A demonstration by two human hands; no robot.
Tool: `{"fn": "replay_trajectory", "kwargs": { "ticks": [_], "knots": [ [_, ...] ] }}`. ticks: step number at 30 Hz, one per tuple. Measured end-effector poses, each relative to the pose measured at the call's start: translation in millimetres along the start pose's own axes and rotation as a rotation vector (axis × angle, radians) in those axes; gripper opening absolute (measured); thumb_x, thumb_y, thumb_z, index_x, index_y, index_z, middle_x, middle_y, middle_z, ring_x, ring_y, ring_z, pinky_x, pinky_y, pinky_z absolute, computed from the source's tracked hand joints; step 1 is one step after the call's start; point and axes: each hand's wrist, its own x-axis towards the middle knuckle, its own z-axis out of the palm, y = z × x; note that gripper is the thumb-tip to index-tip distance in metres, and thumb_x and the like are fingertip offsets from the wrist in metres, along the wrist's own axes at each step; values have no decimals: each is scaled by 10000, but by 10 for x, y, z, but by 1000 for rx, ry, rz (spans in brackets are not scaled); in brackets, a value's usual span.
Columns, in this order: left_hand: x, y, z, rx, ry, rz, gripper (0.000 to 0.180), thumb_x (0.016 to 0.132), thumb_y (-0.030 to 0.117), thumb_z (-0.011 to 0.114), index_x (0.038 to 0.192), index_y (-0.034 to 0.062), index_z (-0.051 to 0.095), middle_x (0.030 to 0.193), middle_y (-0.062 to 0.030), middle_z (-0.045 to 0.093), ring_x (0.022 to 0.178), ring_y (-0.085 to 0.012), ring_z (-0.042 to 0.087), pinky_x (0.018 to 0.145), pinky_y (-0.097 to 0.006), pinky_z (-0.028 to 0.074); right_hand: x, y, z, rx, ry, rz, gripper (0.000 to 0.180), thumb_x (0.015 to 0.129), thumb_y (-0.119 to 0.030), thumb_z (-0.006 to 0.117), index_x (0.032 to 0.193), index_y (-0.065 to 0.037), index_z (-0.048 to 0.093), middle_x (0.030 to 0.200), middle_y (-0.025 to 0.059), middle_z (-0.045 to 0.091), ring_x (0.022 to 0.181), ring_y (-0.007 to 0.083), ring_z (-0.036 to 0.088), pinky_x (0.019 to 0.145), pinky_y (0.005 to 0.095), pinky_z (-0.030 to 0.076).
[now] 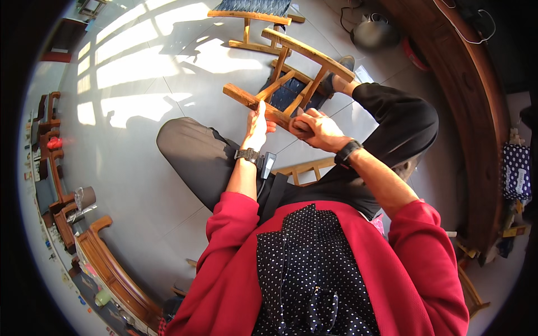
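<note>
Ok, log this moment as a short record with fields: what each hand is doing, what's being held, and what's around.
Left hand: left hand grips the near wooden rail of the small wooden stool frame
Right hand: right hand closed around the same rail's end
Stool: tilted, held over the lap, dark blue woven seat partly showing
Posture: seated, legs in dark trousers
Wrists: a dark watch on each
Nearby: second wooden stool on the sunlit tiled floor; wooden furniture along the left
</note>
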Motion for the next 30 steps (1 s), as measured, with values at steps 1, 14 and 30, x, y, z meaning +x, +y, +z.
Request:
{"fn": "replay_trajectory", "kwargs": {
  "ticks": [1,14,30],
  "knots": [
    [-29,29,27,5,9,-7,769,937,646,614,1330,16,415,871,-95,627,581,-153,634,489,-261,553,-99,32,-107,53,-45,47,441,675,-1,748,1086,-125,643,995,119,595,999,362,610,858,423,525],
    [-80,144,-24,56,-151,10,596,990,633,528,1173,68,585,867,-44,639,613,-136,613,531,-270,525,751,-111,291,78,39,9,431,729,-112,760,1144,-97,645,1083,192,617,1049,400,618,853,490,540],
    [-65,80,-40,-73,-74,0,685,942,577,663,1291,37,429,953,-91,617,636,-143,632,518,-267,562,-145,-84,-265,7,-193,186,262,721,-44,692,936,-95,551,914,104,643,977,362,617,822,459,526]
  ]
}}
